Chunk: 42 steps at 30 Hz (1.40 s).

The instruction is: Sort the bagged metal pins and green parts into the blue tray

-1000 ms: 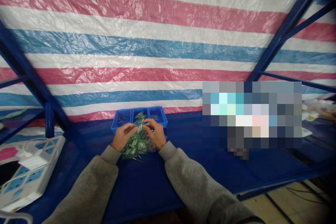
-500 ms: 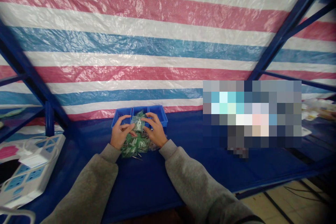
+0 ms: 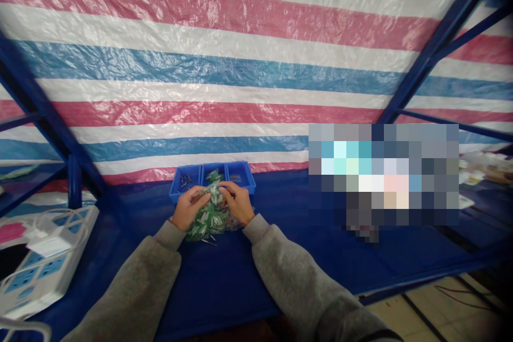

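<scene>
My left hand [image 3: 189,207] and my right hand [image 3: 239,204] are both closed, pinching a small clear plastic bag [image 3: 211,190] with green on it between thumbs and fingers. What is inside the bag is too small to make out. Right below it lies a heap of similar green-and-clear bags [image 3: 202,225], with thin metal pieces [image 3: 209,242] at its near edge. Just beyond my fingers stand three joined blue bins [image 3: 250,186]. The left bin has small dark metal parts [image 3: 185,180], the middle one green bags [image 3: 213,175], and the right one a few small pieces.
A white power strip [image 3: 52,272] with a plugged-in adapter [image 3: 54,240] and cables lies at the left. Blue metal posts [image 3: 74,181] frame the blue tabletop [image 3: 224,288]. Striped sheeting [image 3: 240,80] hangs behind. A pixelated patch hides part of the right side.
Half a second ago the bag lay spread flatter between my more widely opened fingers. Now both hands have drawn in, and the bag looks tilted and bunched.
</scene>
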{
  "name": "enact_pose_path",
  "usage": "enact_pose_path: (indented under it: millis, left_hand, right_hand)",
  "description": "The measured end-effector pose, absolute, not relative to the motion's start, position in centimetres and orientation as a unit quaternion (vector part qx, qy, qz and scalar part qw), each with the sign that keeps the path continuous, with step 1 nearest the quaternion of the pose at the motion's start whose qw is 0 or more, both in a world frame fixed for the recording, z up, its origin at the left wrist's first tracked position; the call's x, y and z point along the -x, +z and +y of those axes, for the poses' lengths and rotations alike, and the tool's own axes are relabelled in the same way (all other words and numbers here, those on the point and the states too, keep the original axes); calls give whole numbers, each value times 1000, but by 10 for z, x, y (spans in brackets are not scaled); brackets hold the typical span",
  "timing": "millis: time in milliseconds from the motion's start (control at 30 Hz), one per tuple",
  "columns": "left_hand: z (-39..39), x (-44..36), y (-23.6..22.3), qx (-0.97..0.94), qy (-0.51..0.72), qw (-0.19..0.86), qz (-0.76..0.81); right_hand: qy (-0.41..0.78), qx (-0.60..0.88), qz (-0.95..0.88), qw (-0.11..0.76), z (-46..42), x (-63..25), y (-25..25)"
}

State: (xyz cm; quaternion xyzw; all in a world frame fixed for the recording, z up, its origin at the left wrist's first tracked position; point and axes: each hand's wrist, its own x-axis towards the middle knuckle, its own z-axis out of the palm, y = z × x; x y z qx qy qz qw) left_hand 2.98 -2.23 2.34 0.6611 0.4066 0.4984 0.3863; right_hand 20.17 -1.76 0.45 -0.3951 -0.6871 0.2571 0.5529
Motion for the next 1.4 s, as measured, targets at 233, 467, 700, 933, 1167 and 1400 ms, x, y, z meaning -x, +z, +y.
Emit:
enact_pose_path:
  millis: [233, 467, 700, 933, 1167, 1400]
  left_hand:
    - [-18, -26, 24, -601, 531, 466, 374]
    - [-17, -25, 24, -559, 541, 518, 356]
    - [-15, -25, 21, -601, 539, 438, 395]
    - [-20, -25, 23, -657, 523, 341, 423]
    - [-15, -21, 18, -635, 566, 272, 451]
    - [-10, -12, 19, -598, 623, 141, 484]
  right_hand:
    - [138, 341, -747, 554, -20, -203, 8]
    - [138, 332, -758, 544, -18, -204, 7]
    - [151, 373, -734, 547, -17, -202, 5]
    - [230, 393, -698, 553, -17, -201, 5]
    - [494, 352, -633, 481, -11, -199, 1]
    - [583, 340, -528, 516, -6, -196, 2]
